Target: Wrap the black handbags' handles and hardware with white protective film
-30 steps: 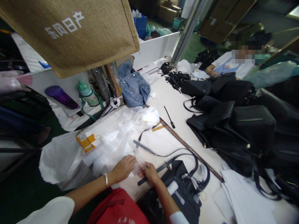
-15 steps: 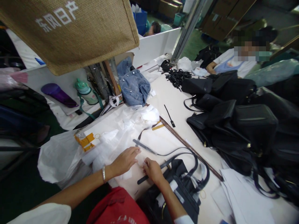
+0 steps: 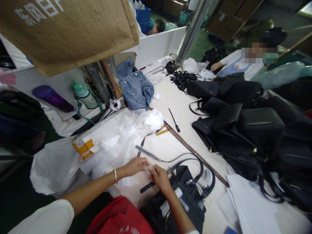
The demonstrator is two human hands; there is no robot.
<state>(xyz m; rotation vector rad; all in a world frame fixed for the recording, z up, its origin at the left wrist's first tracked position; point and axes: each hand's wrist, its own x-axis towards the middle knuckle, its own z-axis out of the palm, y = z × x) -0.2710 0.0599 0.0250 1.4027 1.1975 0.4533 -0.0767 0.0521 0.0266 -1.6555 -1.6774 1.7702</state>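
My left hand (image 3: 135, 165) and my right hand (image 3: 159, 177) meet over the white table near its front edge, fingertips pinched together on something small I cannot make out. Clear plastic bags (image 3: 114, 149) lie under and left of my left hand. A black handbag (image 3: 181, 195) with a curved handle sits just right of my right hand, a black strap (image 3: 156, 182) running beneath it. A grey strap piece (image 3: 148, 153) lies just beyond my hands.
A pile of black handbags (image 3: 246, 130) fills the right side. A denim garment (image 3: 135, 87), a green bottle (image 3: 84, 96) and a purple bottle (image 3: 52, 99) sit at the back left under a woven bag (image 3: 68, 29). White sheets (image 3: 243, 201) lie front right. Another person (image 3: 239, 63) works at the far end.
My hands have drawn together: the left went from lying flat on the plastic to a pinch meeting the right fingertips. The view has shifted slightly right.
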